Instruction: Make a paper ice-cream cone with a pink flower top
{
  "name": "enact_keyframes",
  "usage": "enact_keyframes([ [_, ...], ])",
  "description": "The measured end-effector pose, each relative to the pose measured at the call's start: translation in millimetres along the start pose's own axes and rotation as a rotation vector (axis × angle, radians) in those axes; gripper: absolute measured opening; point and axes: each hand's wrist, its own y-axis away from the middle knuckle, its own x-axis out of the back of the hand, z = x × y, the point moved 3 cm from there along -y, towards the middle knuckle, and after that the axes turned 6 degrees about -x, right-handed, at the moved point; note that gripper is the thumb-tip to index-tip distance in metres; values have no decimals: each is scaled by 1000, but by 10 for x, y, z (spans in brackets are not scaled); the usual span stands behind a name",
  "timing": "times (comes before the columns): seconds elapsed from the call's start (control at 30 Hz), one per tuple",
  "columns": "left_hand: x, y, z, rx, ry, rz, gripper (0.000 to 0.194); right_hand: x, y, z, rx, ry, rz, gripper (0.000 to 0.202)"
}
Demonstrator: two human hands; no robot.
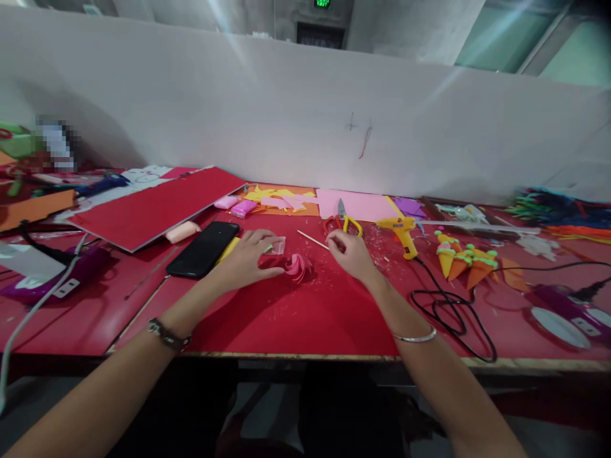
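Observation:
My right hand (351, 253) is closed, with a thin pale stick (312, 239) pinched at its fingertips and pointing up and left. My left hand (245, 257) rests palm down, its fingers stretched and thumb apart. Close to that thumb lies a small pink piece of curled strips (298, 268); whether they touch I cannot tell. Just beyond the left fingers is a small clear plastic packet (280, 245) with a bit of green by it. Scissors (342, 219) with red and yellow handles lie behind the right hand.
Left of me are a black phone (204, 249), a red board (162, 207) and a purple power strip (62, 273). At right sit a yellow glue gun (402, 234) with a looping black cord (446, 312) and small ice-cream cone crafts (465, 261). Pink paper (358, 205) lies behind.

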Motion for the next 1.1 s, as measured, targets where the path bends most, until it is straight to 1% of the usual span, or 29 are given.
enact_keyframes([
  [0.03, 55, 72, -71, 62, -96, 11, 52, 6, -2, 10, 2, -5, 5, 9],
  [0.1, 121, 227, -196, 169, -266, -8, 42, 15, -2, 16, 9, -9, 14, 10],
  [0.17, 136, 370, -283, 248, -366, -39, 43, 21, 5, 9, 18, -11, 21, 11],
  [0.2, 128, 429, -310, 273, -381, -47, 44, 21, 9, 3, 21, -11, 23, 11],
  [0.3, 65, 541, -333, 297, -321, -75, 41, 14, 18, -3, 14, -10, 23, 11],
  [0.4, 21, 572, -311, 293, -244, -75, 33, 4, 17, 8, 8, -5, 22, 11],
  [0.53, 45, 538, -256, 249, -242, -94, 21, 8, 7, 20, 19, -7, 22, 11],
  [0.6, 88, 510, -227, 240, -244, -89, 19, 14, 7, 16, 20, -3, 20, 11],
  [0.67, 140, 485, -190, 246, -207, -46, 21, 17, 11, 2, 19, 10, 10, 12],
  [0.73, 182, 461, -141, 255, -118, 19, 23, 15, 18, -19, 17, 44, -2, 13],
  [0.83, 202, 409, -38, 221, 36, 85, 21, 27, 18, -39, -5, 178, -2, 18],
  [0.9, 190, 369, 28, 201, 113, 105, 17, 74, 4, -12, -69, 317, -8, 24],
  [0.97, 163, 342, 70, 215, 148, 109, 14, 184, -10, 68, -188, 456, -21, 28],
  [1.07, 100, 348, 99, 231, 113, 70, 14, 482, 14, 288, -422, 591, -48, 30],
  [1.1, 79, 360, 107, 218, 105, 56, 15, 596, 43, 385, -508, 618, -84, 31],
])
